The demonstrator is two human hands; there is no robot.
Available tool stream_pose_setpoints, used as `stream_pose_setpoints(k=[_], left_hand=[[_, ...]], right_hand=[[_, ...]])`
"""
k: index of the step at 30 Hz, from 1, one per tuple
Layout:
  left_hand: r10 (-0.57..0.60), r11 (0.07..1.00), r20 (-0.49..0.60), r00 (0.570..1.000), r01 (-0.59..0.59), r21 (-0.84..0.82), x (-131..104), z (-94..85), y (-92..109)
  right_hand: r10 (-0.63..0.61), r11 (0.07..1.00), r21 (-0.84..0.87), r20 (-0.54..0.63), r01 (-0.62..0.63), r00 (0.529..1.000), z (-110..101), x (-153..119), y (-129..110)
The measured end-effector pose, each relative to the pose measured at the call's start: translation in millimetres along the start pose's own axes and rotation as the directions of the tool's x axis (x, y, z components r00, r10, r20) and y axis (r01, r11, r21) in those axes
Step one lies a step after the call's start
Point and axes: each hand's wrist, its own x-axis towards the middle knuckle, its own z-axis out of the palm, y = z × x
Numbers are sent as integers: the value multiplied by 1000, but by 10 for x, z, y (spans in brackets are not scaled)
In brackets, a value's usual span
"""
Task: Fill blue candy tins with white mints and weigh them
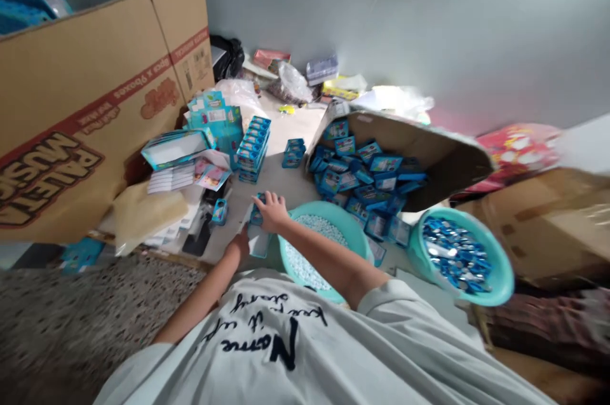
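Observation:
My right hand (272,209) reaches over a small blue pack (257,209), its fingers closed around the pack's top and sides. Just below and left, my left hand (241,243) grips the side of a pale, blue-edged carton (258,242); its fingertips are partly hidden. The pack sits at the far end of this carton. Beyond my hands stands a neat stack of blue packs (253,147), with a shorter stack (293,153) to its right. One single pack (220,211) lies left of my hands.
A teal basin of pale pellets (350,227) sits under my right forearm. Loose blue packs (376,179) spill from a tipped cardboard box (448,160). Another basin (502,284) holds shiny blue wrapped pieces. A tall printed carton (119,61), open display cartons (176,147) and papers fill the left.

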Motion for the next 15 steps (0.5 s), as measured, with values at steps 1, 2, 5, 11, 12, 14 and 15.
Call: stream_pose_setpoints(k=[1,2,5,11,12,14,15], left_hand=[[-39,998,25,999,38,51,-27,-18,44],[-74,993,41,996,70,98,-49,-33,80],[-127,974,77,989,110,199,-83,-56,110],[-41,979,135,990,13,201,-180,55,-130],[-26,982,144,989,-2,187,-202,80,-190],[2,987,149,989,-26,161,-235,115,-313],[13,988,146,989,-36,153,-244,122,-372]], right_hand=[[-9,1000,-4,2,9,1000,-1,-4,12],[-23,1000,-8,3,23,1000,-10,3,48],[-96,995,2,-24,96,995,-132,119,330],[53,993,-102,-81,-61,995,-835,880,1381],[86,986,-137,-75,-96,994,-941,1061,1546],[135,967,-211,-53,-143,989,-1085,1411,1818],[152,956,-247,-33,-156,988,-1121,1566,1925]])
